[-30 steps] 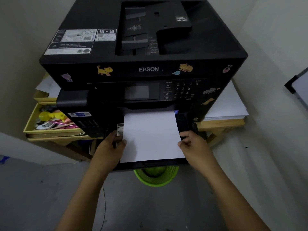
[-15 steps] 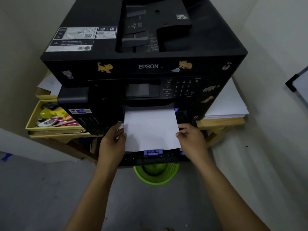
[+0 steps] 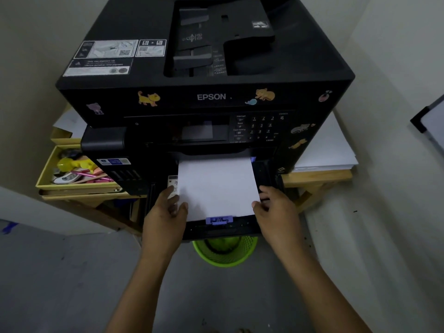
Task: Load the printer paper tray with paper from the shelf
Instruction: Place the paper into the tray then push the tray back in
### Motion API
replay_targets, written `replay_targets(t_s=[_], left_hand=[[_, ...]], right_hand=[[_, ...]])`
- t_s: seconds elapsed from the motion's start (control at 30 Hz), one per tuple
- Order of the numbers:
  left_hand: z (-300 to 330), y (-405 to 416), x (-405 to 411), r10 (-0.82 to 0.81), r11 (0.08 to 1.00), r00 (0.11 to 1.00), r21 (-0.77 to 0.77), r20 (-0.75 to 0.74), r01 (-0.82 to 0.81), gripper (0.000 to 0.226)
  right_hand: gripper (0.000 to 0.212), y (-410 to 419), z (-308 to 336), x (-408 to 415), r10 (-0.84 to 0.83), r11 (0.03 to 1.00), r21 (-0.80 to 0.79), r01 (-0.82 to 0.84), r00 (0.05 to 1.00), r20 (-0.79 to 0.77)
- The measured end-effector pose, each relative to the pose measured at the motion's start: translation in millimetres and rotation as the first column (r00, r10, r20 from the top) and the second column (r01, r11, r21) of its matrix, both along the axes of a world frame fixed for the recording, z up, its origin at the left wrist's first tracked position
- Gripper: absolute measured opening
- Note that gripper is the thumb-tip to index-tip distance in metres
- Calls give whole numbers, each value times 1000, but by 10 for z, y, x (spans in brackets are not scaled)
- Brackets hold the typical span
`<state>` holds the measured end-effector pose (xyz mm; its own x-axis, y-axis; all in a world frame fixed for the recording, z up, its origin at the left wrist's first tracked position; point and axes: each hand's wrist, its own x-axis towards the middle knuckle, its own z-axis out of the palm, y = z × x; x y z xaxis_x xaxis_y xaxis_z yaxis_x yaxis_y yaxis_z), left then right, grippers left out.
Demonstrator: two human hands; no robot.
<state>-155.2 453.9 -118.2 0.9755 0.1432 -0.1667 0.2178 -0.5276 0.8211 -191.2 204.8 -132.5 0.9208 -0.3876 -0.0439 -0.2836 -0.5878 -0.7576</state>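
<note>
**Paper slides deeper into the Epson's tray**

Left of the Epson printer (image 3: 206,97), a yellow drawer (image 3: 48,174) of pens and odds sits open under loose sheets. In front of the printer, the left hand (image 3: 165,212) pinches the left edge of the paper stack (image 3: 217,186), thumb on top and fingers curled beneath. The stack lies in the pulled-out paper tray (image 3: 223,230), its far end under the printer's front opening. A second ago its near edge overhung the tray's front lip; now it has moved inward and the purple edge guide (image 3: 219,219) shows just in front of it, touching the sheet's near edge. That suggests the paper is nearly seated, with squaring the guides and pushing the tray shut left to do. The right hand (image 3: 276,207) pinches the stack's right near corner. Below the tray stands a green mesh bin (image 3: 224,253). Right of the printer, spare white paper (image 3: 326,150) rests on the wooden shelf (image 3: 317,176).
</note>
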Motion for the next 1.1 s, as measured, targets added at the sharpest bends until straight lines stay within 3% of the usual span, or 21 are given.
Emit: replay_targets(t_s=[0.1, 0.27, 0.4, 0.57, 0.73, 0.87, 0.97, 1.1], left_hand=[[-35, 5, 16, -52, 999, 998, 5, -27, 52, 71], [-101, 32, 11, -173, 958, 985, 231, -15, 172, 89], [-138, 27, 41, -201, 935, 980, 294, -14, 196, 93], [-119, 45, 20, -266, 910, 963, 320, -41, 265, 99], [-35, 71, 80, -308, 880, 950, 364, -53, 305, 100], [76, 18, 140, -415, 755, 909, 543, -38, 367, 94], [57, 26, 164, -474, 703, 880, 593, -20, 392, 81], [0, 69, 164, -463, 741, 886, 551, 8, 383, 69]], right_hand=[[46, 14, -29, 0, 22, 1000, 13, -22, 1000, 4], [50, 52, -80, 1, 21, 1000, -2, -21, 1000, -1], [50, 34, -98, -12, 37, 999, -2, -37, 999, 3], [71, 62, -50, -73, 122, 990, -72, -125, 991, -46], [87, 65, 70, -3, 222, 948, -194, -251, 962, -160], [95, 16, 175, 164, 386, 829, -343, -442, 895, -222], [88, -13, 217, 250, 498, 732, -392, -557, 830, -251], [66, -68, 178, 274, 557, 698, -403, -592, 803, -214]])
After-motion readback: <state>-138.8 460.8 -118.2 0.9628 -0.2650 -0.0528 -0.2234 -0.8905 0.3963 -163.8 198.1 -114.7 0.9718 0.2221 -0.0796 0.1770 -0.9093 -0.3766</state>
